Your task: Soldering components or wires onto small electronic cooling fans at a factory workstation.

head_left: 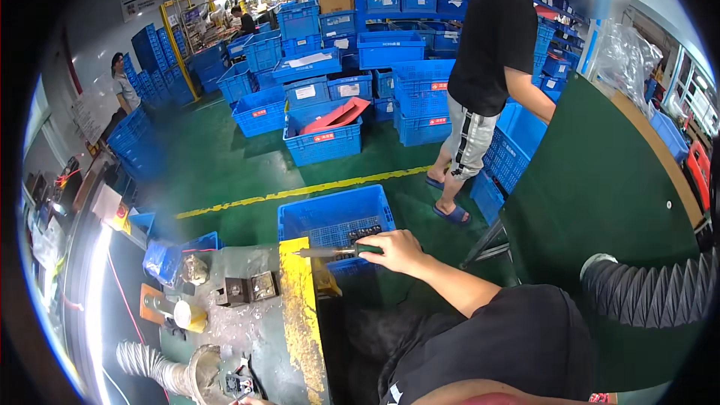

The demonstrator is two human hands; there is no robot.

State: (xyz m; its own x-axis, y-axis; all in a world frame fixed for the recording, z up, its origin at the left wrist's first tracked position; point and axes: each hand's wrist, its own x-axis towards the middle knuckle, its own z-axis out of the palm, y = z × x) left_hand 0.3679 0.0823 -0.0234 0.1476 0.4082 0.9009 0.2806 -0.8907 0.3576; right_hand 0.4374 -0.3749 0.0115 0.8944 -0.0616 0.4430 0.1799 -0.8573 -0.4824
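My right hand (397, 252) is closed around the dark handle of a slim rod-like tool (322, 253) with a thick grey-brown shaft. The tool points left over the yellow, worn edge strip (300, 315) of the workbench; its exact kind is unclear. Only a bit of my left hand (256, 401) shows at the lower edge, its fingers mostly cut off. Just above it lie a small black-and-white part (238, 384) and a black-handled hand tool (253, 375), beside the round mouth of a duct hose (196, 375).
A blue crate (330, 210) holding dark parts stands beyond the bench edge. Metal blocks (247, 289) and a yellowish jar (189, 316) sit on the bench. A co-worker (491, 45) stands by stacked blue crates (424, 97). A dark green panel (600, 180) and grey duct (652, 289) are right.
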